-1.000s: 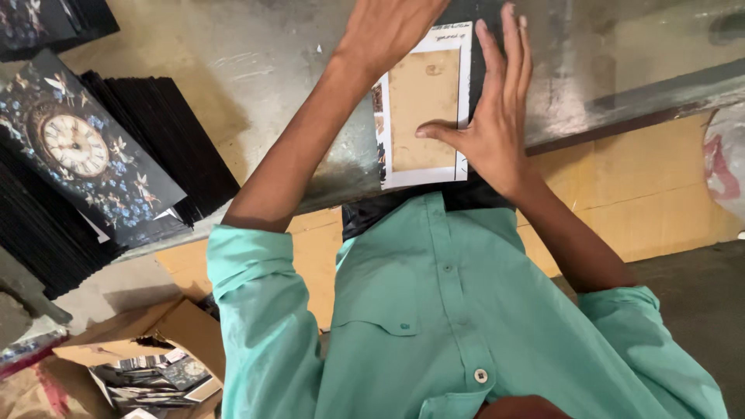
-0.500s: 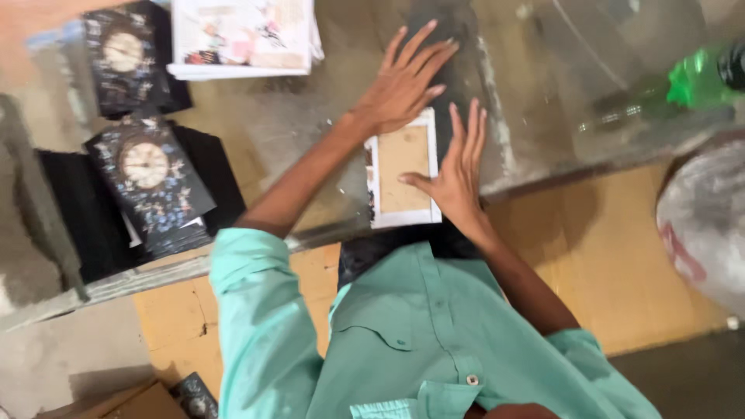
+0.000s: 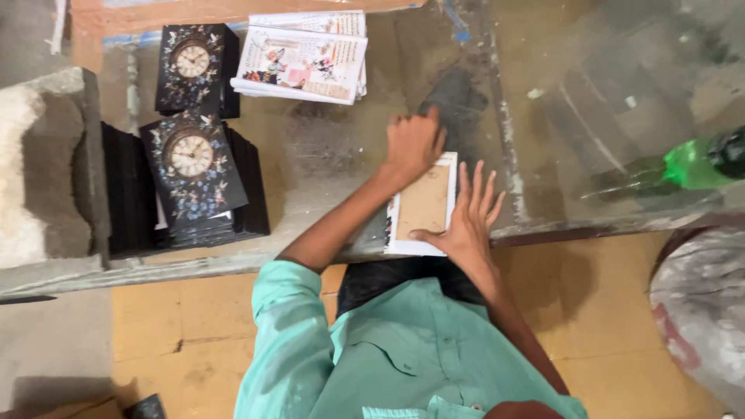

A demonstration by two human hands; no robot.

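two hands (image 3: 438, 182) on one panel (image 3: 423, 206)

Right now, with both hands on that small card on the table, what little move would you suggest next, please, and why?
Probably slide the left hand, closed at the card's top edge, down its face to press it flat. The right hand lies spread along its right side, pinning it.

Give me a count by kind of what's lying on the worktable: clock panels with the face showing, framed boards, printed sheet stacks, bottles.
Clock panels face up: 2
Framed board under the hands: 1
Printed sheet stacks: 1
Green bottles: 1
Total: 5
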